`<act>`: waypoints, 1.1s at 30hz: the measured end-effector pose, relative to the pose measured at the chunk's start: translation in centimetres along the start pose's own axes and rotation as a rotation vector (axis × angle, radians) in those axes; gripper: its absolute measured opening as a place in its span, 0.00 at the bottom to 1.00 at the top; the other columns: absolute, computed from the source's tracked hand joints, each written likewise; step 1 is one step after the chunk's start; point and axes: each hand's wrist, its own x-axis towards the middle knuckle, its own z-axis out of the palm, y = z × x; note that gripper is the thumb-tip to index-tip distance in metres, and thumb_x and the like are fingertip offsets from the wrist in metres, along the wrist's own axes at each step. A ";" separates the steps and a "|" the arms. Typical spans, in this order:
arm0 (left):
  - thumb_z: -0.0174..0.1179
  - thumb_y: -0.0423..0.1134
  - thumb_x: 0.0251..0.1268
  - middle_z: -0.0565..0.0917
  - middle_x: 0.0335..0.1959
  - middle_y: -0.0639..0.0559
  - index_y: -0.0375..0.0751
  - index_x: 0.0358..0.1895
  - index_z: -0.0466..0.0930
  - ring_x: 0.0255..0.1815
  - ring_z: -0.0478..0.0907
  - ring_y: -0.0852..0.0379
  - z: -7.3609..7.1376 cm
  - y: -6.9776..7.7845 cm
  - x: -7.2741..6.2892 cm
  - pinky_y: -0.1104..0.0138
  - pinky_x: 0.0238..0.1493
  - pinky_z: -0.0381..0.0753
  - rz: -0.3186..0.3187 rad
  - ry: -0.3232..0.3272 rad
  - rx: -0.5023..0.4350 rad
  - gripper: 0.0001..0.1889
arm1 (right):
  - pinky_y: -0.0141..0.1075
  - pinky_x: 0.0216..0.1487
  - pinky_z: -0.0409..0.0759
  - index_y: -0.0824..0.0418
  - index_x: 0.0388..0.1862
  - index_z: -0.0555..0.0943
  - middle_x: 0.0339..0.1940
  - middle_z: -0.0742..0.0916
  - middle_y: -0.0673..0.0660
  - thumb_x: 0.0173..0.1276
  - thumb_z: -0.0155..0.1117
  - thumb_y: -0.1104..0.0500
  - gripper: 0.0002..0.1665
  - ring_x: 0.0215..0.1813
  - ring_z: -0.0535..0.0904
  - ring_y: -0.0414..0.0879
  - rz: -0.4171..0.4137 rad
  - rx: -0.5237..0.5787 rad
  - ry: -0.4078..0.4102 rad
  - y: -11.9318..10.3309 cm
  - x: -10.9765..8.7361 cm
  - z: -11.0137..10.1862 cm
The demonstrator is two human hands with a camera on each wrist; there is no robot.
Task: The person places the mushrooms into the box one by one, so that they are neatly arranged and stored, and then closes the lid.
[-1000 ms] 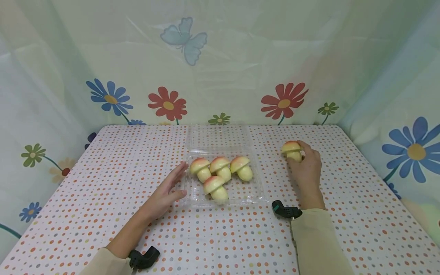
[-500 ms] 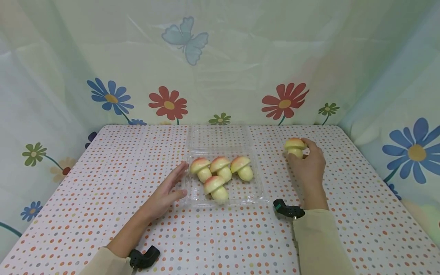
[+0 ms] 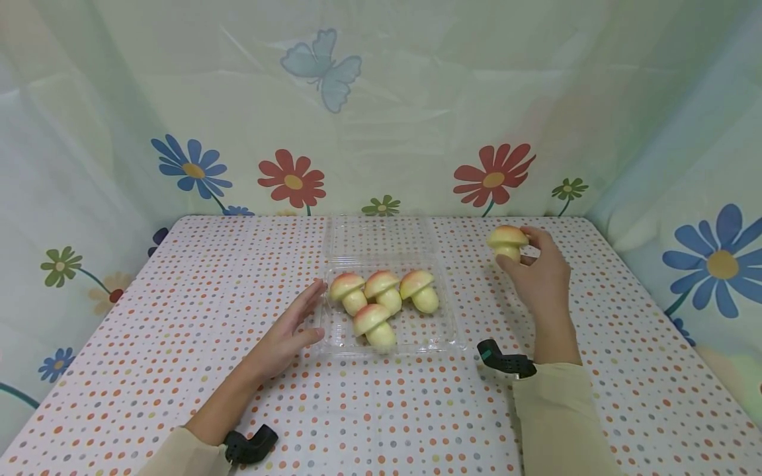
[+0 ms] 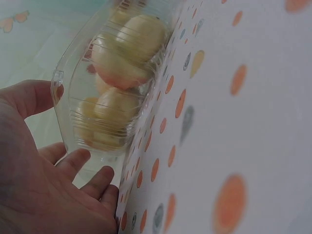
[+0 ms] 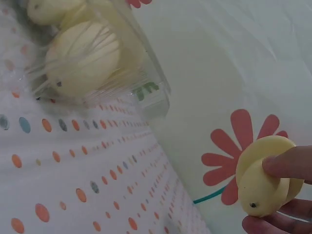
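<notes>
A clear plastic clamshell box (image 3: pixel 449 334) lies with its lid (image 3: pixel 378 238) folded back on the table. Inside it are several toy mushrooms (image 3: pixel 381 334) with pale yellow stems and reddish caps. My left hand (image 3: pixel 288 330) rests at the box's left side, fingers extended; in the left wrist view its thumb touches the rim. Off to the right of the box, my right hand (image 3: pixel 538 271) pinches another toy mushroom (image 3: pixel 507 237) between thumb and fingers, cap upward. In the right wrist view this held mushroom (image 5: pixel 263 192) appears raised above the tabletop, its stem's end showing a small dark dot.
A white cloth with coloured dots covers the table (image 3: pixel 387 423). Behind it hangs a pale curtain (image 3: pixel 417 106) printed with flowers and a butterfly. Each wrist bears a black camera mount, the right mount (image 3: pixel 506 360) near the box's front right corner.
My right hand has risen and moved slightly away and to the right, carrying the toy mushroom. The left hand and the box have stayed in place.
</notes>
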 end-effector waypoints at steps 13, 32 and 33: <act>0.53 0.34 0.74 0.46 0.86 0.38 0.40 0.85 0.40 0.86 0.44 0.35 0.0 0.0 0.0 0.34 0.81 0.42 0.009 -0.004 0.004 0.43 | 0.46 0.50 0.86 0.56 0.82 0.61 0.78 0.71 0.67 0.71 0.70 0.55 0.45 0.65 0.80 0.66 -0.099 -0.020 -0.096 -2.4 -1.0 -0.5; 0.54 0.34 0.74 0.47 0.86 0.38 0.42 0.85 0.40 0.86 0.44 0.34 -0.1 0.1 0.0 0.33 0.81 0.43 0.010 -0.005 -0.007 0.43 | 0.60 0.46 0.88 0.56 0.79 0.67 0.74 0.75 0.68 0.69 0.72 0.56 0.42 0.61 0.81 0.71 -0.298 -0.068 -0.115 -4.8 -2.5 -0.5; 0.54 0.34 0.74 0.47 0.86 0.38 0.42 0.85 0.40 0.86 0.44 0.34 -0.1 0.1 0.0 0.33 0.81 0.43 0.011 -0.004 -0.007 0.43 | 0.60 0.46 0.88 0.55 0.79 0.67 0.74 0.75 0.68 0.69 0.72 0.56 0.42 0.61 0.81 0.71 -0.300 -0.067 -0.117 -4.9 -2.5 -0.5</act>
